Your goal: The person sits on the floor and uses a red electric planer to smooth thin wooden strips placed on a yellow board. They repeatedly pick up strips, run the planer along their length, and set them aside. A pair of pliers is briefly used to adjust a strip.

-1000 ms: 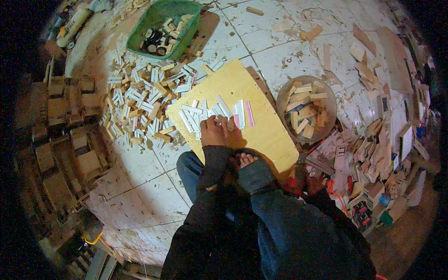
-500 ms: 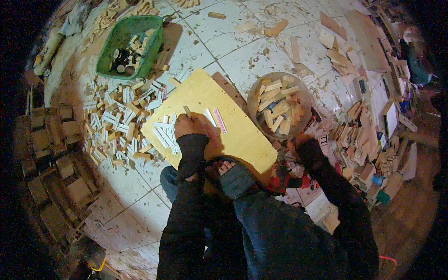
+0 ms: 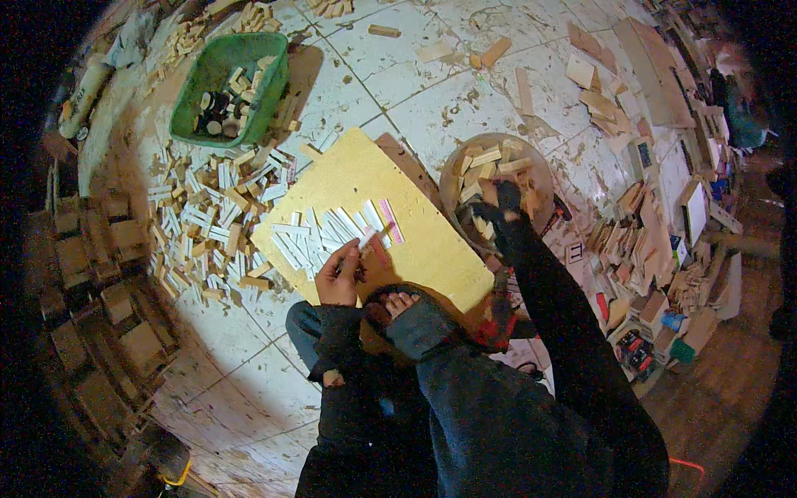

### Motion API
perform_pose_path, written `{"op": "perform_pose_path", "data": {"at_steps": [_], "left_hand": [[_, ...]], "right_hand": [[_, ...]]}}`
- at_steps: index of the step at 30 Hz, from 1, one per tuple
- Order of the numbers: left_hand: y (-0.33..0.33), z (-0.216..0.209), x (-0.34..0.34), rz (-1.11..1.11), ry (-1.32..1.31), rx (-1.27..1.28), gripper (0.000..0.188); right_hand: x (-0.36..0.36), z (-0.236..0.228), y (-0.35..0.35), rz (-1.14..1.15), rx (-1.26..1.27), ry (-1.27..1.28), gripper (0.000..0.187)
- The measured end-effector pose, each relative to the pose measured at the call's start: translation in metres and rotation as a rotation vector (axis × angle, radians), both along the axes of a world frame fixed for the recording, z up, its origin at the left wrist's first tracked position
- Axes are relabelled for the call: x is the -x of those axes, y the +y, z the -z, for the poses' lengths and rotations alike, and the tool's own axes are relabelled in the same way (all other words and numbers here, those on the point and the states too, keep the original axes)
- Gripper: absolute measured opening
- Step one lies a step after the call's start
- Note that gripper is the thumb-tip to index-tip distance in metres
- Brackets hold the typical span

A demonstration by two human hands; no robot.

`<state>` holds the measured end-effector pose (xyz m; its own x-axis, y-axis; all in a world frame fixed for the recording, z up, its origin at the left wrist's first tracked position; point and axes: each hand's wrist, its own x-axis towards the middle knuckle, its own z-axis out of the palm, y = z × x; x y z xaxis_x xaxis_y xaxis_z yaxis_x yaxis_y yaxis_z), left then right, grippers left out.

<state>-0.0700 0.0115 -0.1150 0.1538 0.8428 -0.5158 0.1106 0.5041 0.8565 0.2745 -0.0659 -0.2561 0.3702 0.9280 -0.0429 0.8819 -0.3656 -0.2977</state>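
My left hand is raised over the near part of a yellow board, thumb and fingers pinched on a small white-faced strip. Beyond it on the board lies a row of similar white strips, some crossing one another. A pink-marked strip lies at the row's right end. To the right, my right hand, dark and apparently gloved, reaches into a round basin of small wooden blocks. Its fingers are among the blocks, and their grip is unclear. My bare foot rests by the board's near edge.
Loose white and wooden pieces are heaped left of the board. A green crate holding blocks and dark round items stands behind them. Stacked wood offcuts line the right. A red-and-black tool lies near my right arm.
My left hand has drawn back from the strips and turned up with one pinched. My right hand has moved forward from beside the basin into it. More strips show on the board.
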Motion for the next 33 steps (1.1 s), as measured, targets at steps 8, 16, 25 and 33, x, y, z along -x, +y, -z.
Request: {"op": "perform_pose_path", "data": {"at_steps": [8, 16, 25, 33], "left_hand": [[-0.03, 0.0, -0.013, -0.14, -0.238, 0.266, 0.021], [-0.042, 0.011, -0.031, -0.003, -0.249, 0.275, 0.019], [-0.04, 0.022, -0.041, 0.13, -0.093, 0.122, 0.018], [-0.041, 0.024, -0.051, 0.115, -0.197, 0.153, 0.014]], "right_hand": [[0.121, -0.119, -0.05, 0.224, -0.122, 0.544, 0.036], [0.148, -0.132, -0.045, 0.082, -0.021, 0.337, 0.026], [0.125, -0.137, -0.042, -0.045, -0.073, 0.348, 0.02], [0.111, -0.133, -0.064, 0.127, -0.131, 0.424, 0.025]]}}
